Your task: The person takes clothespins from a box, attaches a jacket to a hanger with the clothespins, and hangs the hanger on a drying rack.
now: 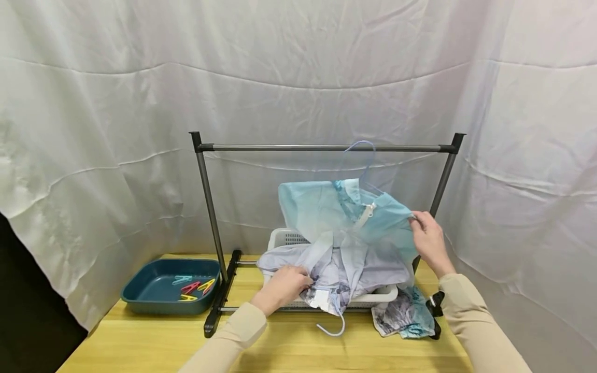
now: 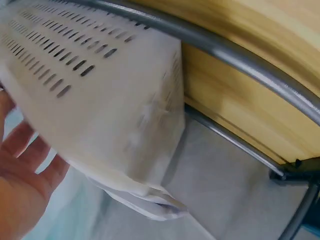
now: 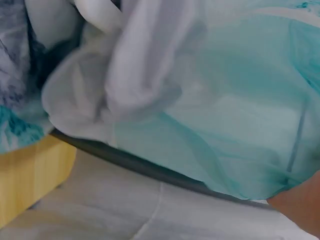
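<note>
A sheer aqua garment [image 1: 313,202] with a white zipper spreads upright on a blue hanger, whose hook [image 1: 363,142] overlaps the rail in the head view. Thumb and fingers of my right hand [image 1: 428,239] pinch this garment's right shoulder. Below and nearer lies a lavender garment [image 1: 382,267] across a white basket [image 1: 384,296], a second hanger hook [image 1: 338,329] sticking out toward me. My left hand [image 1: 285,284] pinches the lavender cloth beside its neckline; in the left wrist view the other fingers [image 2: 35,155] hang loosely by the basket's wall.
A rack with a metal rail [image 1: 280,147] stands over the basket on the wooden table [image 1: 154,342]. At left sits a dark teal tub [image 1: 163,308] holding several coloured clothespins [image 1: 190,288]. Patterned cloth [image 1: 404,313] lies by the rack's right foot. Pale curtains hang behind.
</note>
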Demonstrator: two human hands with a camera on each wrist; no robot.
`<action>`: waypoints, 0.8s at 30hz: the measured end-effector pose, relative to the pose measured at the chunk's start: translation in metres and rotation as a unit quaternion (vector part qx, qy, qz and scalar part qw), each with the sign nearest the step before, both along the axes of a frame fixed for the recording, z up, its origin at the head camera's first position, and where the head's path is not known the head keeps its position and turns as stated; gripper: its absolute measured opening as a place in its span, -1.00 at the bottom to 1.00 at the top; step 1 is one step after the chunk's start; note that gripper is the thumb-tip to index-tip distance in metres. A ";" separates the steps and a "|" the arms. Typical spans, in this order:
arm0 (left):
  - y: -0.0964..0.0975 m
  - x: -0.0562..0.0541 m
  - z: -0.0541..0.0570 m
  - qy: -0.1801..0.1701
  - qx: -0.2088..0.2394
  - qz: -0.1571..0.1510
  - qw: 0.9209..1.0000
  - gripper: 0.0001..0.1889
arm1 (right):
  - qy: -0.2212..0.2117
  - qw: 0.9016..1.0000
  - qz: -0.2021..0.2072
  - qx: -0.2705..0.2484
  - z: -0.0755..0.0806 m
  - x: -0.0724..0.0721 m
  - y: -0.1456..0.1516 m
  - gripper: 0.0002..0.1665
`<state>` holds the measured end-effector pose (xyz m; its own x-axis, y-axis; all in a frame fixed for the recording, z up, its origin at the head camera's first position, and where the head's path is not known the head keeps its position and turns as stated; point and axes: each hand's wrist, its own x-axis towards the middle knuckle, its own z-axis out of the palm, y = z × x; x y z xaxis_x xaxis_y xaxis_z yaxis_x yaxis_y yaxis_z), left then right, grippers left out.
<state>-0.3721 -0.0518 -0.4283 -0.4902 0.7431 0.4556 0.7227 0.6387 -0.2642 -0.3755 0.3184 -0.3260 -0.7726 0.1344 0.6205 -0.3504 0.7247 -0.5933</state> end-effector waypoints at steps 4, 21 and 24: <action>-0.002 -0.006 -0.007 0.048 -0.026 0.028 0.998 -0.88 | -0.011 1.000 -0.006 -0.011 0.012 0.006 0.014 -0.50; -0.019 0.000 -0.015 0.025 0.101 -0.020 0.994 -0.93 | -0.122 0.989 0.085 0.018 -0.010 0.003 -0.003 -0.54; -0.026 0.000 -0.016 0.039 0.127 -0.027 0.991 -0.90 | -0.117 0.990 0.080 0.023 -0.013 0.003 -0.011 -0.56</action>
<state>-0.3719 -0.0774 -0.4441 -0.4084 0.6241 0.6661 0.7418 0.6522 -0.1563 -0.3721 0.3074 -0.3395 -0.9053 -0.0250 0.4241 -0.3191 0.6990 -0.6400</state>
